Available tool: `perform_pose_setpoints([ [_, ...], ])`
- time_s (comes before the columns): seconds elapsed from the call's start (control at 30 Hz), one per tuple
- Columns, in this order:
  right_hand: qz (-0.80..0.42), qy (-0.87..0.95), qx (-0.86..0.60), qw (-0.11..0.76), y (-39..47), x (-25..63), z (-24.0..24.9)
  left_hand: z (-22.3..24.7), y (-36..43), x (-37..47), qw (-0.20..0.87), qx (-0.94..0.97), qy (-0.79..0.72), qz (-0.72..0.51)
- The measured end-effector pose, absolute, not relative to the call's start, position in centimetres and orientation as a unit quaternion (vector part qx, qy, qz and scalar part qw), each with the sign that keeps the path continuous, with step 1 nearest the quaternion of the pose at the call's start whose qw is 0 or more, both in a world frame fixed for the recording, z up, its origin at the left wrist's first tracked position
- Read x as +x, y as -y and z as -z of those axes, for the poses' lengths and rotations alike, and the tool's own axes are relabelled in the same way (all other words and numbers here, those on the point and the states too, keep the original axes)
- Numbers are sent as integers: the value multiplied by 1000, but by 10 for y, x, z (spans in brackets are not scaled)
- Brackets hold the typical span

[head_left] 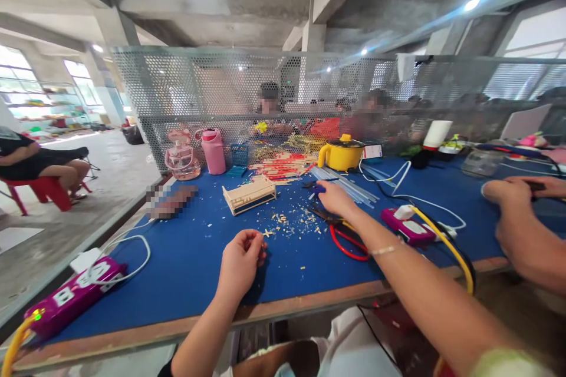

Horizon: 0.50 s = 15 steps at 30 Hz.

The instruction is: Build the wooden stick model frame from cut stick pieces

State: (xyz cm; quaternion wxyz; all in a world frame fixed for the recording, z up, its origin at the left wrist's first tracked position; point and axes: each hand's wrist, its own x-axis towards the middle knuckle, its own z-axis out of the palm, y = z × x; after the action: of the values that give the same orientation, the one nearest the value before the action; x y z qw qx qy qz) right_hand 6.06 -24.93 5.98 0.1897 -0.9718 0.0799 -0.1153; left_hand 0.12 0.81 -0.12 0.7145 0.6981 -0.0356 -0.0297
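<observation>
In front and to the left of the wooden frame [250,195], a purple power strip [79,291] lies at the edge of the blue tabletop [177,283]. The left hand [243,256] is directly in front of the frame, thumb and fingers drawn together narrowly. A small cross-shaped wooden piece [267,234] is at the fingertips; whether it is gripped cannot be determined. The red-handled tool [347,242] lies in front and to the right of the frame. Wood scraps [287,224] are scattered just beside the frame, on its right. The right hand [338,197], farther right of the frame, is closed around blue-handled pliers [317,189]. A co-worker's hand [508,197] is well to the right of the frame. The frame itself rests on the tabletop.

Behind the frame and to its right are red-and-tan sticks [283,166] and a yellow pot [342,157]. A pink bottle [213,153] stands behind the frame, to its left. Farthest back, a perforated screen [198,79] rises beyond the frame.
</observation>
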Motion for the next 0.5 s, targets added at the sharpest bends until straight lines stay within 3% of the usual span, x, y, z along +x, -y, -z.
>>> perform_pose_setpoints([
  [0.2,26,-108,-991,72,264,91,-75,6,-7,4,735,676,52,25],
  [0.5,-123,-92,-988,-16,271,0,-75,0,-11,0,703,708,42,48],
])
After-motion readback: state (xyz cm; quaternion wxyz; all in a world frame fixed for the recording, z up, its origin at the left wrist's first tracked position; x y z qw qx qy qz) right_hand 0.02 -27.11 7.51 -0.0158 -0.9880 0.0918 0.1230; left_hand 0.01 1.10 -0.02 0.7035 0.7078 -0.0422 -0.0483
